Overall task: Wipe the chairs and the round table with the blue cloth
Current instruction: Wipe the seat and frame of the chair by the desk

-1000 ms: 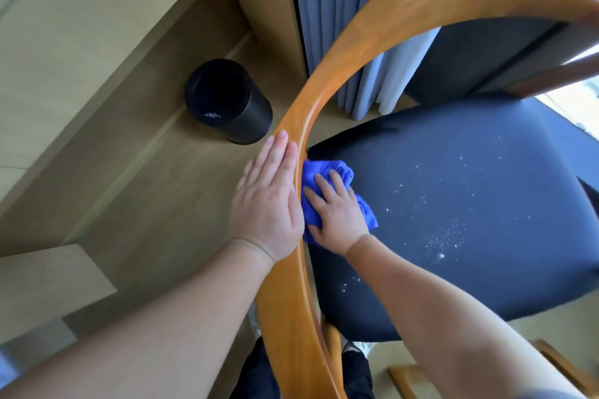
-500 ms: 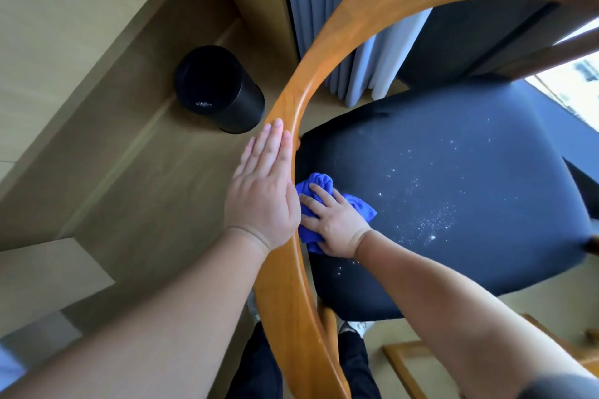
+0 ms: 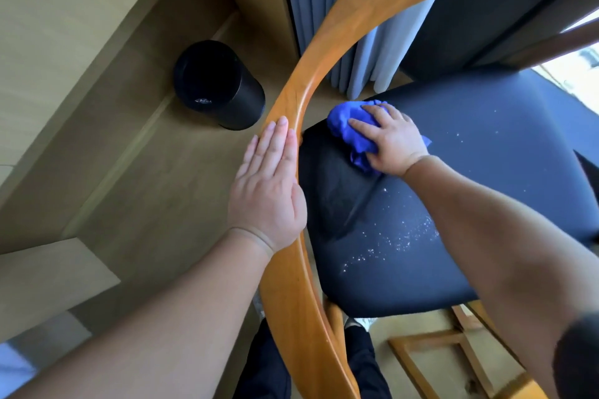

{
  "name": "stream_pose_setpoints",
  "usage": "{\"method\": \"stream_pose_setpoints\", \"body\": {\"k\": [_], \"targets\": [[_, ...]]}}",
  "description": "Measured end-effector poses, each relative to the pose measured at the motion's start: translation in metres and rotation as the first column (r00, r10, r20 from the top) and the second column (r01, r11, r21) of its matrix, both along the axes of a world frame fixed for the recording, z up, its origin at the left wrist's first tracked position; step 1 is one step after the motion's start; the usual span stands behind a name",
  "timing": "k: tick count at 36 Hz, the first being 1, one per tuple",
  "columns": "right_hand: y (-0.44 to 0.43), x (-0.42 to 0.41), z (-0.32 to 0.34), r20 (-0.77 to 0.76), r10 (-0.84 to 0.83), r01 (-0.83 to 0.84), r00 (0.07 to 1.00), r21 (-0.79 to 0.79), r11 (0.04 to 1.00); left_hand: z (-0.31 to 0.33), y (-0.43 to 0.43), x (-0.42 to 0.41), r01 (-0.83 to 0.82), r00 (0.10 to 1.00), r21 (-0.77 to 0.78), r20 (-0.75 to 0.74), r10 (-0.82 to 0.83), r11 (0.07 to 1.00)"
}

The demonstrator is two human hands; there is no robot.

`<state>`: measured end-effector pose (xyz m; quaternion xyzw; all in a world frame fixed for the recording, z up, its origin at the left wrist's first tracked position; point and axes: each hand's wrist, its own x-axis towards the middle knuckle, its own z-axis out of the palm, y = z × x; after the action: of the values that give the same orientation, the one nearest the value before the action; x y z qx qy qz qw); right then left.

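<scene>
1. Bright blue and wrinkly, the cloth (image 3: 348, 133) is bunched up in a soft lump on the dark seat (image 3: 486, 172), near the seat's edge and just beside the wooden chair back (image 3: 324, 52).
2. The right hand (image 3: 393, 142) lies on top of the cloth, with its fingers bent over the lump, holding it down on the seat.
3. The left hand (image 3: 269, 188) rests flat on the curved chair back, all fingers straight and close together.
4. Little white crumbs (image 3: 398, 240) lie on the seat, near the cloth but not touching it.
5. 1 black bin (image 3: 217, 84) stands on the floor beside the chair, near the grey curtains (image 3: 324, 10).
</scene>
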<state>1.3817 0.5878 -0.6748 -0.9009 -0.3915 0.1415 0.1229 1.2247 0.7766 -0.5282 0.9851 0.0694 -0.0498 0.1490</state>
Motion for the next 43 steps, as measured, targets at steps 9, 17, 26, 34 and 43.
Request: {"method": "stream_pose_setpoints", "body": {"k": [9,17,26,34,43], "targets": [[-0.017,0.044,0.005,-0.039,-0.416,0.416,0.909,0.001,0.909,0.0,0.0,0.001,-0.004,1.0,0.004,0.0,0.004,1.0],[-0.002,0.029,0.0,-0.05,-0.428,0.423,0.902,-0.096,0.901,0.0,-0.001,0.001,0.008,1.0,0.033,-0.01,-0.007,0.999],[0.013,-0.022,0.009,-0.094,-0.356,0.337,0.93,-0.175,0.925,0.001,-0.001,0.001,0.03,0.999,0.077,-0.035,-0.027,0.997],[-0.004,-0.134,0.013,-0.1,-0.162,0.139,0.982,-0.202,0.969,0.001,-0.001,0.001,0.025,1.0,0.083,-0.016,-0.024,0.996],[-0.06,-0.254,0.024,-0.196,0.043,-0.095,0.98,-0.266,0.959,0.004,-0.004,-0.002,0.008,1.0,0.083,0.007,-0.009,0.997]]}}
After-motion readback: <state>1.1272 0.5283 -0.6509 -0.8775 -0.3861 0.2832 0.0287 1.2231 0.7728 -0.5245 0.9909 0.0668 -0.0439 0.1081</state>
